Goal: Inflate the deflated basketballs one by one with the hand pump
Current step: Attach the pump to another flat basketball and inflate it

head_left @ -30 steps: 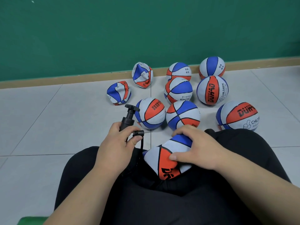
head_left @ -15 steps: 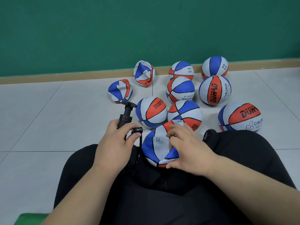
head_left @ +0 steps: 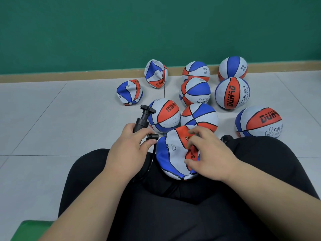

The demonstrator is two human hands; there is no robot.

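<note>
The deflated basketball is held crumpled on the lap, its orange panel pinched in the curled grip of the right hand. Just left of it, the hand pump is clasped in the closed grip of the left hand, the needle nozzle pointed at the ball. Beyond it, inflated balls are clustered on the floor; two crumpled balls are seen farther off, left of them.
</note>
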